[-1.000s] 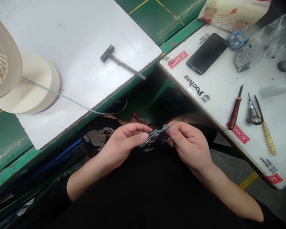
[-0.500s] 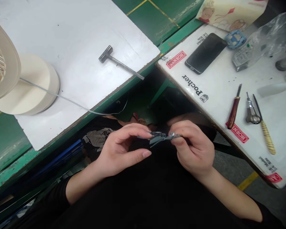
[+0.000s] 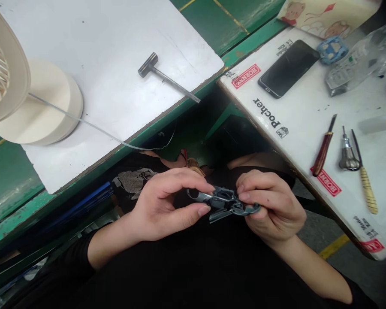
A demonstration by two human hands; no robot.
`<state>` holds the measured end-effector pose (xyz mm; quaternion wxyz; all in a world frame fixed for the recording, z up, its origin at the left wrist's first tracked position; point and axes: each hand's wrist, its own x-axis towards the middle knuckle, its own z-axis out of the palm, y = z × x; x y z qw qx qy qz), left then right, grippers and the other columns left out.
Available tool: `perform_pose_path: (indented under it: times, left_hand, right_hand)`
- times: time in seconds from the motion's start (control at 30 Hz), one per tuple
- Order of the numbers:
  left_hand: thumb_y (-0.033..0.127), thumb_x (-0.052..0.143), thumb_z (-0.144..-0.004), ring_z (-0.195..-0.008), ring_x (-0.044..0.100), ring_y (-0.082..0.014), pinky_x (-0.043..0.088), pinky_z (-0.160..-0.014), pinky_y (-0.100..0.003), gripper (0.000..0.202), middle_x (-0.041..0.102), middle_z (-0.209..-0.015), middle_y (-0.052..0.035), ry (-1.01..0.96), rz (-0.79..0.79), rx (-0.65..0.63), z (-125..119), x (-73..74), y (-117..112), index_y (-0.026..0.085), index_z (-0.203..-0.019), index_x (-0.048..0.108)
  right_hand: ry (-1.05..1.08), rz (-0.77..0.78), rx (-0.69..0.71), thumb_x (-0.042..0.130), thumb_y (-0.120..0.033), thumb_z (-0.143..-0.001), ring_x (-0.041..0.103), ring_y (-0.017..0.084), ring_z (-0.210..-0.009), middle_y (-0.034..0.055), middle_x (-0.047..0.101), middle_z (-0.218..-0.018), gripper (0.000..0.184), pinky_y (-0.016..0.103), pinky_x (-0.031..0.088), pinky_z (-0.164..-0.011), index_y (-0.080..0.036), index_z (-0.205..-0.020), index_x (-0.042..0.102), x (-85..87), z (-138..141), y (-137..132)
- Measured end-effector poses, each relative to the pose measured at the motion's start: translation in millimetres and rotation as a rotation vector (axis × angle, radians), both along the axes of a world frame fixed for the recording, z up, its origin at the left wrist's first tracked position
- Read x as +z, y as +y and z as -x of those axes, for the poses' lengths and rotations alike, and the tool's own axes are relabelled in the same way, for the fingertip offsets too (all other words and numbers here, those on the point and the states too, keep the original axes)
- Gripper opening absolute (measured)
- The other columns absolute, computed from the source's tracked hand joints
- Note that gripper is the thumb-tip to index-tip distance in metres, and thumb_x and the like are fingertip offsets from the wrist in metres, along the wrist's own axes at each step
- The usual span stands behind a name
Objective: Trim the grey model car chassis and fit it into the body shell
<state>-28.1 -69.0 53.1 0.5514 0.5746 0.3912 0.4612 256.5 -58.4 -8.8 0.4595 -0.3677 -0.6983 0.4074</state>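
A small dark grey plastic part, seemingly a model car piece with an open framework and curved ends, is held up in front of my chest. Thumb and index finger of my left hand pinch its left portion from below and above. At its other end, my right hand has its fingers closed around the curved tip, which partly hides behind them. A thin flap or bar juts out from the part's lower edge. The exact kind of part is unclear.
A hammer lies on the left white tabletop, its handle over the edge. Beside it stands a cream fan with a cable. On the right table are a phone, a red-handled knife, an awl, a yellow-handled file and plastic bags.
The grey part has turned from edge-on so its framework faces up, and sits slightly lower and right. My left thumb has closed onto it. The whole view has shifted a little.
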Motion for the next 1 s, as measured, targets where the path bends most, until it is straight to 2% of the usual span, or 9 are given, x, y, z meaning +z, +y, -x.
perform_pose_path:
  times: [0.07,0.1,0.17,0.37,0.47,0.6,0.73,0.87,1.0]
  left_hand:
    - [0.018,0.097,-0.1,-0.098,0.086,-0.0245,0.07,-0.09,-0.035,0.02,0.093,-0.11,-0.0105,0.043,0.019,-0.051,2.7,4.0,4.0,0.025,-0.119,0.096]
    - [0.019,0.096,-0.101,-0.097,0.086,-0.0242,0.069,-0.089,-0.035,0.016,0.092,-0.11,-0.0105,0.057,0.039,-0.068,3.9,5.6,5.7,0.025,-0.117,0.096]
    - [0.021,0.096,-0.102,-0.095,0.086,-0.0239,0.069,-0.087,-0.034,0.012,0.092,-0.107,-0.0101,0.081,0.071,-0.088,5.6,7.7,8.3,0.024,-0.113,0.097]
    - [0.02,0.094,-0.103,-0.095,0.085,-0.0259,0.069,-0.088,-0.036,0.011,0.091,-0.102,-0.0102,0.112,0.051,-0.173,10.9,9.9,12.5,0.026,-0.113,0.097]
    - [0.025,0.095,-0.105,-0.101,0.087,-0.0295,0.072,-0.096,-0.043,0.021,0.092,-0.109,-0.0133,0.067,-0.022,-0.19,15.2,8.2,14.8,0.027,-0.125,0.097]
    - [0.036,0.116,-0.081,-0.102,0.089,-0.0347,0.073,-0.104,-0.052,0.053,0.095,-0.108,-0.0112,0.073,-0.17,-0.179,18.6,2.0,16.3,0.033,-0.131,0.098]
    - [0.034,0.121,-0.072,-0.097,0.09,-0.034,0.074,-0.099,-0.05,0.062,0.095,-0.105,-0.0093,0.123,-0.266,-0.156,17.0,0.3,16.8,0.035,-0.13,0.098]
    - [0.033,0.119,-0.075,-0.09,0.089,-0.0326,0.075,-0.093,-0.05,0.051,0.093,-0.098,-0.0066,0.139,-0.271,-0.149,15.6,3.0,18.7,0.036,-0.121,0.099]
    - [0.028,0.117,-0.079,-0.084,0.087,-0.0306,0.075,-0.09,-0.049,0.047,0.092,-0.095,-0.0063,0.095,-0.242,-0.156,17.1,2.6,19.0,0.037,-0.122,0.099]
  right_hand:
    - [0.066,-0.139,0.022,0.083,-0.051,-0.116,0.076,0.025,-0.079,0.0064,0.082,-0.099,0.019,0.045,0.067,-0.071,-0.034,-0.123,0.088,3.8,2.7,4.7]
    - [0.079,-0.18,0.035,0.084,-0.045,-0.116,0.077,0.025,-0.079,0.0064,0.083,-0.099,0.017,0.044,0.067,-0.07,-0.033,-0.128,0.088,6.2,4.3,7.1]
    - [0.066,-0.201,0.068,0.083,-0.042,-0.117,0.078,0.025,-0.078,0.0063,0.084,-0.099,0.017,0.043,0.067,-0.069,-0.032,-0.13,0.087,11.7,7.3,11.7]
    - [-0.006,-0.353,0.129,0.079,-0.039,-0.12,0.078,0.021,-0.072,0.0065,0.082,-0.094,0.017,0.039,0.068,-0.064,-0.024,-0.117,0.086,23.9,8.2,18.5]
    - [-0.048,-0.463,0.112,0.079,-0.039,-0.118,0.077,0.022,-0.069,0.0058,0.082,-0.089,0.015,0.04,0.067,-0.058,-0.026,-0.112,0.086,26.7,5.1,18.2]
    - [-0.134,-0.608,0.121,0.081,-0.04,-0.115,0.073,0.021,-0.066,0.0043,0.081,-0.086,0.02,0.04,0.064,-0.054,-0.031,-0.098,0.084,34.2,-0.8,16.3]
    - [-0.245,-0.615,0.179,0.086,-0.039,-0.111,0.074,0.023,-0.07,0.0045,0.081,-0.087,0.013,0.043,0.066,-0.059,-0.033,-0.1,0.084,43.1,-6.5,13.0]
    - [-0.243,-0.589,0.166,0.094,-0.041,-0.106,0.075,0.023,-0.07,0.0022,0.081,-0.088,0.01,0.045,0.067,-0.061,-0.037,-0.105,0.086,43.9,-8.7,8.2]
    - [-0.217,-0.556,0.165,0.098,-0.04,-0.104,0.076,0.023,-0.071,0.0031,0.082,-0.09,0.015,0.045,0.067,-0.063,-0.033,-0.101,0.085,42.4,-8.8,5.6]
